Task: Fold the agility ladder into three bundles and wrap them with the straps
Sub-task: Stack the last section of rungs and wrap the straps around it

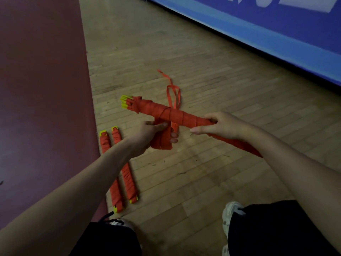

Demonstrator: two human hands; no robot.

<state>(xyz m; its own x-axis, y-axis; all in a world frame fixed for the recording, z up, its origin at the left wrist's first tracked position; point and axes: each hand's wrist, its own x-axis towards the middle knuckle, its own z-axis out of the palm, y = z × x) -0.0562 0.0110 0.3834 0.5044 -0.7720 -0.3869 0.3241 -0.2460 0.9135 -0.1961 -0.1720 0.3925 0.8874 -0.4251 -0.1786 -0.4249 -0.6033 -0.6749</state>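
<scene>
I hold a ladder bundle (173,115) of yellow rungs wound in orange strap, level above the wooden floor. My right hand (219,125) grips its right part, index finger pointing left. My left hand (153,134) pinches a folded wad of orange strap (162,141) hanging under the bundle's middle. A loose strap end (172,93) trails on the floor behind. Two wrapped bundles (127,174) lie side by side on the floor at the lower left, partly hidden by my left forearm.
A dark red floor zone (42,100) borders the wood on the left. A blue padded barrier (267,34) runs along the upper right. My shoes (229,217) and dark shorts are at the bottom edge.
</scene>
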